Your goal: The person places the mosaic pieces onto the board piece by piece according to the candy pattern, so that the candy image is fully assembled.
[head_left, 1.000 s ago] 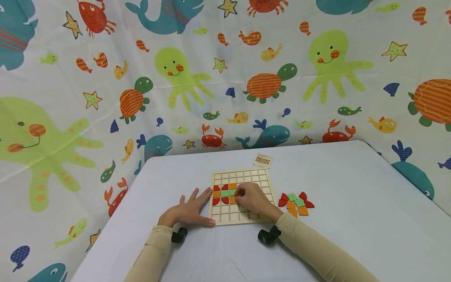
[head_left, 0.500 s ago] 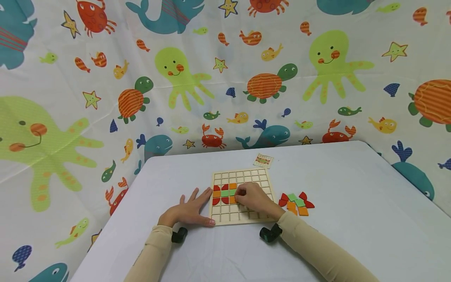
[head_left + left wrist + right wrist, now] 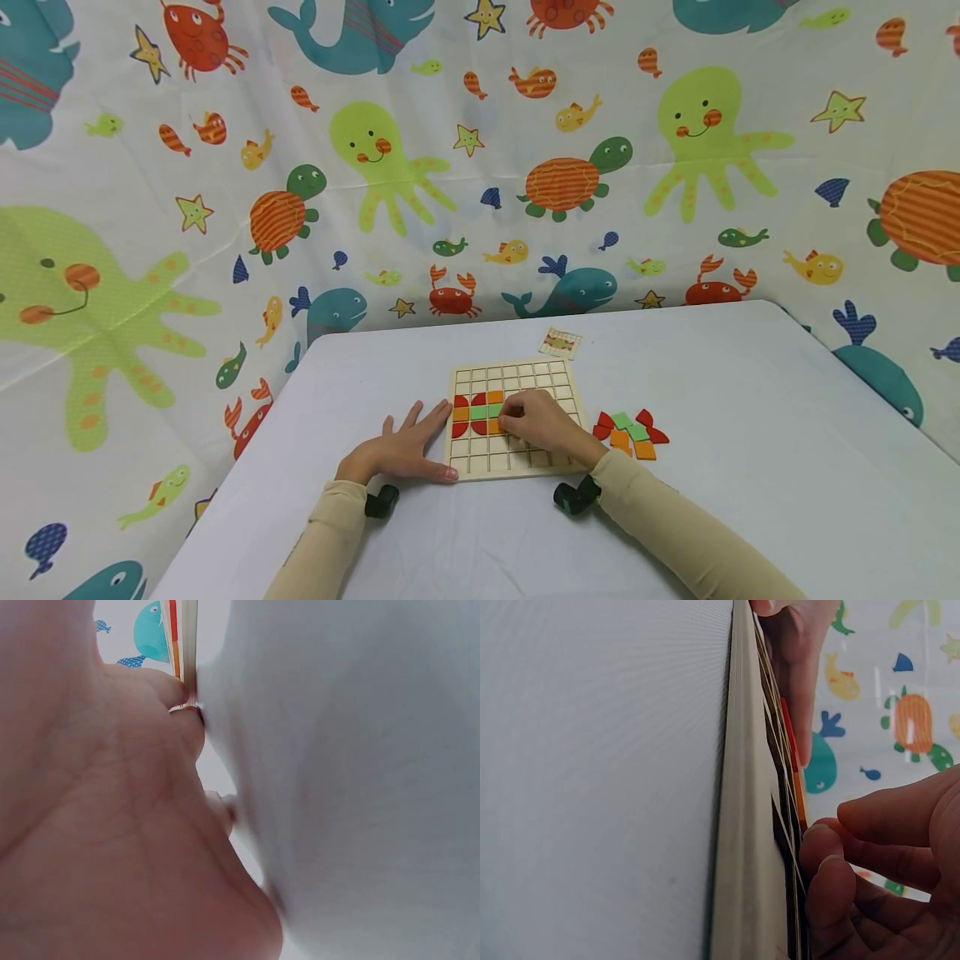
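A wooden grid board lies on the table. On its left part red, green and orange tiles form a pattern. My left hand spreads its fingers beside the board, fingertips at its left edge and thumb by the near left corner. In the left wrist view the palm fills much of the picture. My right hand reaches over the board, its curled fingers pinching at an orange tile in the pattern's lower row. In the right wrist view its fingertips are right at the board's surface; they hide part of the tile.
Right of the board lies a loose group of red, green and orange tiles. A small pattern card lies behind the board. The white table ends at a cloth printed with sea animals. A black wrist camera sits under the right wrist.
The right wrist has shifted very slightly to the right while its fingers stay at the orange tile. The left hand and the board stay in place.
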Action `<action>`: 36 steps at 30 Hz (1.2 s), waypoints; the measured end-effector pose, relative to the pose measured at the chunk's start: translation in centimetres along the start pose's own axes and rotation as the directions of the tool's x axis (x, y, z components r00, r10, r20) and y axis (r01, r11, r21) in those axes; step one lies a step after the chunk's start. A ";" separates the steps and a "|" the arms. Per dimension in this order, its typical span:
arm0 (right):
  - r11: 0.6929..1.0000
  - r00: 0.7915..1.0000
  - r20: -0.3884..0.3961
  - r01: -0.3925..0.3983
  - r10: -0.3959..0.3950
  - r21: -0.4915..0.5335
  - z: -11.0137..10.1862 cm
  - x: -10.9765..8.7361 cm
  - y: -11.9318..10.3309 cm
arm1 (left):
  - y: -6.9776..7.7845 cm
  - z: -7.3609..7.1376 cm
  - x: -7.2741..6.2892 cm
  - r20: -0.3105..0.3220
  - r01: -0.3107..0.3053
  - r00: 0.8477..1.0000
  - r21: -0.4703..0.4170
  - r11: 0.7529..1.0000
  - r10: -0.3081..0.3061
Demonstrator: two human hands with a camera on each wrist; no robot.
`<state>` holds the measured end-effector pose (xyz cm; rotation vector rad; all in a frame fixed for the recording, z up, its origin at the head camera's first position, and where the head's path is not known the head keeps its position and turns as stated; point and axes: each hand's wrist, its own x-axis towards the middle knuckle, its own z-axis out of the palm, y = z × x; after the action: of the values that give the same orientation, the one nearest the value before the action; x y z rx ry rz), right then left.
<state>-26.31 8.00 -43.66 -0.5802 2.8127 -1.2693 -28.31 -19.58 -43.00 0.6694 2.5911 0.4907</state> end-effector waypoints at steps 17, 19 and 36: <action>1.000 1.000 -0.003 0.030 -0.030 0.002 0.0 0.0 0.3 | -0.1 0.1 0.0 -0.002 0.009 1.000 -0.001 1.000 -0.009; 0.999 0.999 -0.004 0.034 -0.034 0.002 0.0 0.0 0.4 | 0.0 0.1 0.0 -0.003 0.006 1.000 -0.001 1.000 -0.006; 0.999 1.000 0.002 0.031 -0.031 0.008 0.1 0.1 0.5 | 0.1 0.0 -0.1 0.001 0.010 1.000 0.000 1.000 -0.010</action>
<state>-26.50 8.19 -44.08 -0.6271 2.8069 -1.2830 -28.21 -19.57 -42.91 0.6562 2.5923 0.4864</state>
